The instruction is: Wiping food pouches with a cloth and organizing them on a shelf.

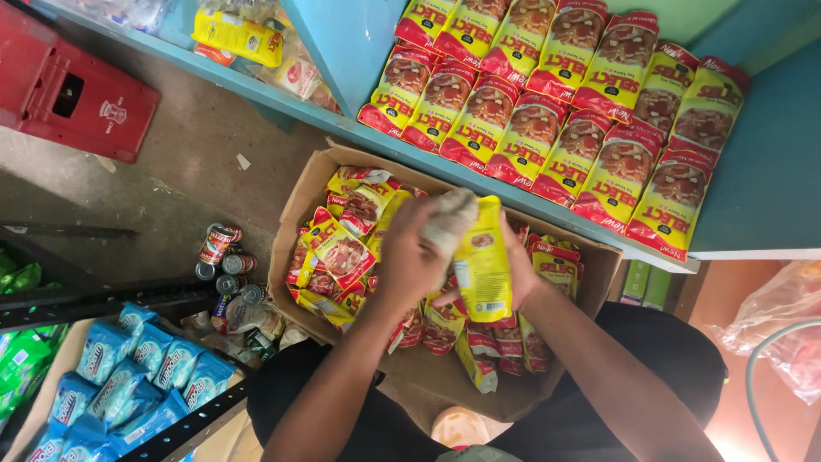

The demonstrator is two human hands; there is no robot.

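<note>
My right hand grips a yellow snack packet upright above an open cardboard box. My left hand presses a pale crumpled cloth against the packet's top. The box holds several more yellow and red snack packets, lying loosely. Both forearms reach in from the bottom of the view over my dark-clothed lap.
A blue shelf above the box carries overlapping rows of the same red and yellow packets. Several tins stand on the floor left of the box. Blue packets fill a rack at bottom left. A red crate sits top left.
</note>
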